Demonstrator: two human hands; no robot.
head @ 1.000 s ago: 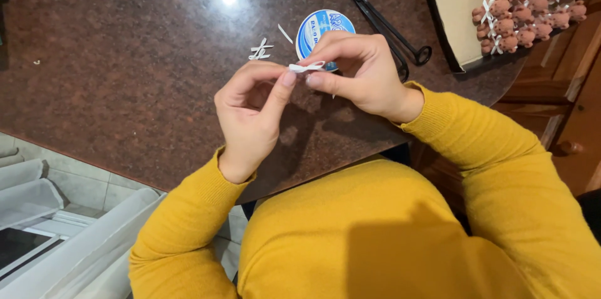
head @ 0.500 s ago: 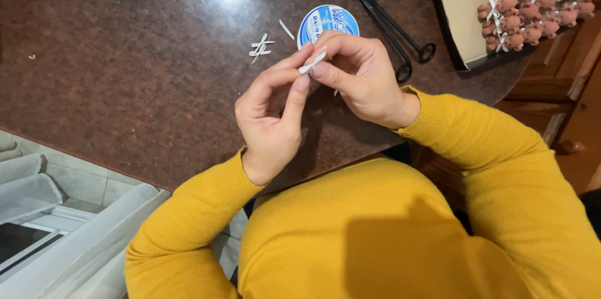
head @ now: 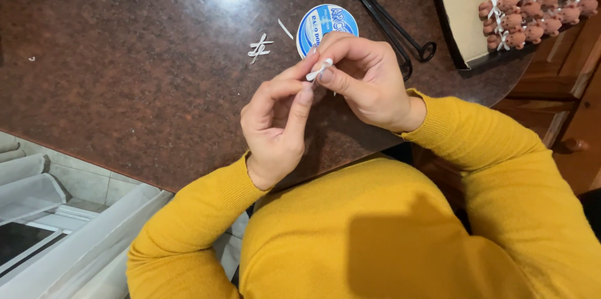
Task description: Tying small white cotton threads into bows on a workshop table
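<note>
**Up Close, Two Hands Pinch a Scrap of White Ribbon Over a Dark Stone Counter**

Seen from my remote seat through the head camera, both hands meet just above the speckled brown granite countertop (head: 125, 55). The right hand (head: 366, 80) is closed narrow, thumb and forefinger nipping a short strip of white ribbon (head: 319, 70) near its middle. The left hand (head: 278, 121) curls beside it, its forefinger tip touching the strip's lower end; the rest of its fingers are folded in and hold nothing else that I can see.

I judge the ribbon to be nearly weightless, soft and limp, prone to slipping or twisting out of a loose pinch, so it is best taken close to the spot being worked, with fingertips only.

Just behind the hands lies a round, flat spool (head: 327, 24) with a blue-and-white printed label, partly hidden by the right hand's knuckles. To its left sit a small finished white bow (head: 259, 48) and a loose white snippet (head: 285, 29), apart from each other. Black long-handled scissors (head: 388, 20) lie diagonally to the right of the spool. At the upper right corner, a dark-rimmed tray (head: 446, 17) with a pale floor holds rows of small brown bear-shaped figures (head: 538, 5), some tied with white bows. Yellow sleeves (head: 476, 142) fill the foreground.
</note>
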